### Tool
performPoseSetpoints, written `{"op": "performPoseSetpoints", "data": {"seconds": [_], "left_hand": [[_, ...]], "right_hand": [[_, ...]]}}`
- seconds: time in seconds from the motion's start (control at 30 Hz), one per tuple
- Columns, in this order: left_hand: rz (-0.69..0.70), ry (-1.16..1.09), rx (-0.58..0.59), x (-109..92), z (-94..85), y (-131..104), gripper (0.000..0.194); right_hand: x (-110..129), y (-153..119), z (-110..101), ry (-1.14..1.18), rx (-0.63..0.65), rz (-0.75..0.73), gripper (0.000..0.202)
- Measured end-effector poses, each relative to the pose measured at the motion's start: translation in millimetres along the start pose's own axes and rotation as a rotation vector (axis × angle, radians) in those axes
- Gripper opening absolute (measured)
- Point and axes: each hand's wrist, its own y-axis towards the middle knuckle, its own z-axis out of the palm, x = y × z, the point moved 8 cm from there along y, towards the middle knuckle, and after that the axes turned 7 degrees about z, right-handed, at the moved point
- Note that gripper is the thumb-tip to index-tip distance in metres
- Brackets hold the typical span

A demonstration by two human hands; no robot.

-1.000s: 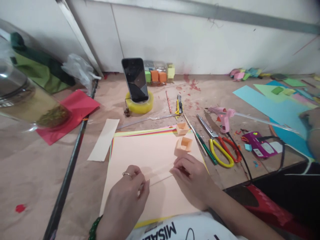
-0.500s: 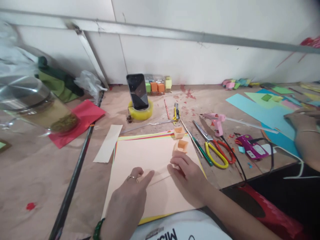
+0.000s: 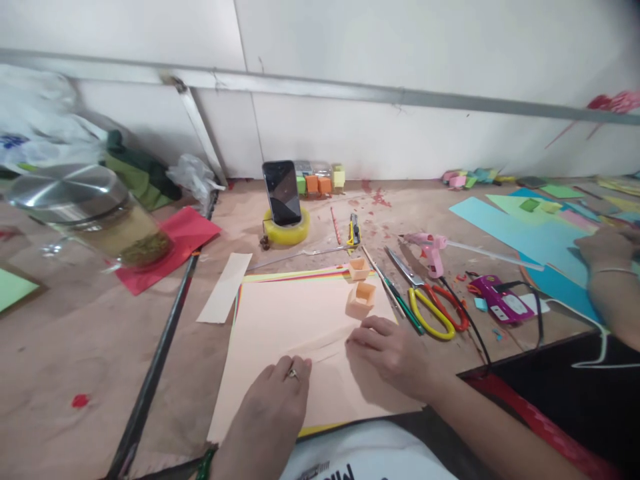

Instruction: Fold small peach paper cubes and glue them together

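Observation:
A pale peach strip of paper [image 3: 325, 347] lies over a stack of coloured sheets [image 3: 280, 313] of nearly the same peach colour on top. My left hand [image 3: 283, 393], with a ring, has its fingers curled together at the strip's left end. At the right end my right hand [image 3: 390, 350] pinches the strip, fingertips closed. Two small folded peach paper boxes, a nearer one [image 3: 361, 299] and a farther one [image 3: 359, 269], sit beyond my right hand near the stack's upper right corner.
Scissors [image 3: 433, 313], a pink glue gun [image 3: 434, 253] and a purple device [image 3: 500, 298] lie on the right. A phone [image 3: 283, 192] leans on yellow tape [image 3: 287, 232]. A jar [image 3: 100, 213] stands left on red paper. Another person's hand [image 3: 607, 250] is at far right.
My left hand's extended index finger has curled in. My right hand has moved off the nearer box, down and to the right. The camera view has shifted slightly.

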Motion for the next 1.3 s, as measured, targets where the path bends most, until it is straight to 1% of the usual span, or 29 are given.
{"op": "performPoseSetpoints", "data": {"seconds": [0.1,0.2,0.27,0.33,0.37,0.43,0.5,0.57,0.6,0.67,0.7,0.77,0.83,0.9,0.97,1.03,1.1,1.17,1.23,1.3], "left_hand": [[-0.006,-0.033,-0.041,3.4,-1.3,-8.8,0.048],[-0.026,-0.091,-0.024,8.9,-0.9,-5.9,0.031],[-0.057,-0.102,-0.029,12.8,-2.3,1.1,0.024],[-0.066,-0.070,-0.066,13.5,-5.1,8.4,0.027],[-0.066,-0.051,-0.080,13.0,-5.5,11.2,0.029],[-0.072,-0.038,-0.081,12.7,-3.5,14.3,0.031],[-0.107,-0.096,-0.029,16.7,1.5,14.9,0.031],[-0.175,-0.208,0.079,25.5,8.2,14.2,0.030],[-0.220,-0.271,0.149,31.1,11.6,13.6,0.029],[-0.318,-0.383,0.281,42.9,16.1,12.6,0.028],[-0.360,-0.433,0.326,48.3,16.5,13.0,0.028],[-0.435,-0.526,0.382,57.6,15.5,15.0,0.025],[-0.479,-0.563,0.412,63.8,13.8,17.8,0.023],[-0.487,-0.551,0.448,66.3,13.7,19.8,0.021],[-0.478,-0.531,0.484,65.9,15.3,20.5,0.021],[-0.469,-0.518,0.505,64.7,17.7,20.0,0.023],[-0.447,-0.495,0.509,62.8,19.6,19.6,0.025],[-0.413,-0.459,0.499,60.5,20.8,19.3,0.027],[-0.377,-0.413,0.479,58.0,21.0,19.1,0.028],[-0.337,-0.356,0.458,54.7,20.2,19.4,0.030]], "right_hand": [[-13.3,-9.5,-7.2,0.048,0.012,0.083,0.029],[-14.3,-13.5,-12.3,0.064,0.037,0.134,0.026],[-7.0,-10.0,-19.2,0.060,-0.008,0.133,0.024],[4.7,-2.5,-25.0,0.050,-0.070,0.102,0.022],[11.0,2.1,-25.1,0.046,-0.082,0.079,0.022],[21.0,11.1,-18.4,0.034,-0.057,0.037,0.023],[24.1,17.2,-4.8,0.019,0.017,0.023,0.019],[19.7,19.2,7.5,0.006,0.072,0.043,0.015],[15.1,19.0,11.1,0.009,0.078,0.070,0.014],[2.6,17.5,13.4,0.063,0.057,0.158,0.015],[-4.5,16.5,12.9,0.110,0.037,0.218,0.016],[-16.1,14.6,11.5,0.217,-0.004,0.324,0.017],[-22.6,13.6,10.7,0.276,-0.039,0.401,0.017],[-24.6,13.6,11.0,0.260,-0.060,0.445,0.017],[-23.9,14.0,11.8,0.187,-0.068,0.456,0.017],[-19.7,15.2,12.6,0.066,-0.065,0.412,0.017],[-13.5,16.4,14.9,-0.054,-0.037,0.332,0.019],[-9.9,16.6,17.1,-0.116,0.000,0.285,0.018],[-11.2,16.1,17.1,-0.093,0.036,0.314,0.015],[-15.5,15.6,15.5,-0.010,0.074,0.400,0.014]]}}
